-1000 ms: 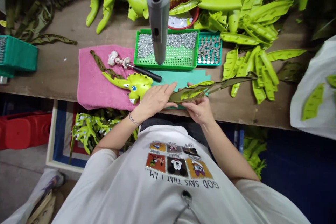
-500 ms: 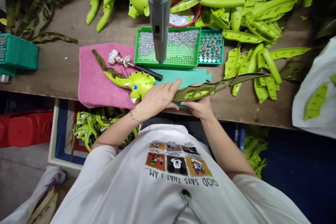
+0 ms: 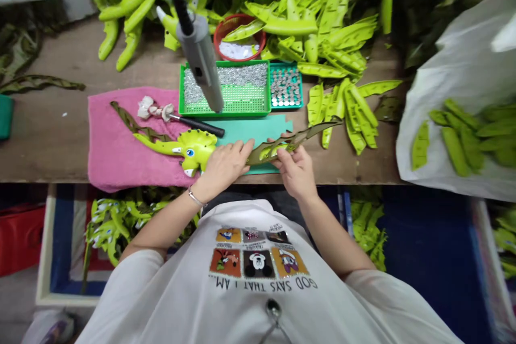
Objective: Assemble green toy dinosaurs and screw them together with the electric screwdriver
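Observation:
A lime-green toy dinosaur head [image 3: 194,149] with horns and a blue eye lies by the table's front edge, partly under my left hand [image 3: 226,165]. That hand is closed over the toy where the head meets a long olive-brown strip [image 3: 258,156]; the join itself is covered. My right hand [image 3: 295,167] pinches the strip, thumb on top, near a lime-green insert [image 3: 269,151]. The strip's tip rises to the right. Another olive-brown strip [image 3: 127,118] lies beyond the head on a pink towel [image 3: 105,145]. A green mat [image 3: 253,128] is under the hands.
A grey electric screwdriver [image 3: 201,62] hangs over a green tray [image 3: 226,113] of screws. Beside it is a smaller tray [image 3: 286,86] of metal discs. A cloth-wrapped hammer [image 3: 197,125] lies on the towel. Lime-green parts [image 3: 334,27] pile up behind; a white sack [image 3: 427,80] stands right.
My right hand has moved from under the strip to pinching it with the thumb on top. The strip's tip looks lower and nearer. The view has shifted right.

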`<state>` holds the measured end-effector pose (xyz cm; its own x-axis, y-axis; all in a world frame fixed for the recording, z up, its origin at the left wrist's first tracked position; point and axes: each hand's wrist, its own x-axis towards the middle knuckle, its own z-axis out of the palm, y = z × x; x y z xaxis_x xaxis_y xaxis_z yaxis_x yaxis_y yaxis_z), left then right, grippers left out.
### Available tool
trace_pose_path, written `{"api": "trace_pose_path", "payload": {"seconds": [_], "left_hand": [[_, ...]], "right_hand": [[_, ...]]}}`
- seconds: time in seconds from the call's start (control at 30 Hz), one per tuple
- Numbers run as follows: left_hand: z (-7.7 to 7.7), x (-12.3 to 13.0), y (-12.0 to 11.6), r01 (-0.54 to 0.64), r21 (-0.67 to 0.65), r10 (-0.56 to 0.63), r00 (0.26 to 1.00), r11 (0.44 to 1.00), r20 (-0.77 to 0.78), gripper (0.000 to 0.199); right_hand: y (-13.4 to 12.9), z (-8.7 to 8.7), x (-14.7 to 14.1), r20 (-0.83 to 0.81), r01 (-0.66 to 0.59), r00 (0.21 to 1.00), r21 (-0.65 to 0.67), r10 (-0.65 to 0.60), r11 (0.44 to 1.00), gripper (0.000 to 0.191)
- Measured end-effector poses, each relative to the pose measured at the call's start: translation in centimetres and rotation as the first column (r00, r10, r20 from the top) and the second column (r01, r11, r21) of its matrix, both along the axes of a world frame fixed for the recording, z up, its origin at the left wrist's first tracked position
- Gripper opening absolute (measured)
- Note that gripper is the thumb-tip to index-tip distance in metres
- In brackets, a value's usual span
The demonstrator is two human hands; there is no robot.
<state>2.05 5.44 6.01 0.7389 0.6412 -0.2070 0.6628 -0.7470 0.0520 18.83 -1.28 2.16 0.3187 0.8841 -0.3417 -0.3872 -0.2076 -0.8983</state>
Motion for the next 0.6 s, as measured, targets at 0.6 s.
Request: {"api": "trace_pose_path", "payload": {"seconds": [0.6], "left_hand": [[0.3, -0.5, 1.4, 0.041, -0.203, -0.03, 0.998, 0.978, 0.057, 0.025]], "right_hand": [[10.1, -0.8, 14.8, 0.968, 0.078, 0.241, -0.088, 0.067, 0.993, 0.036]]}}
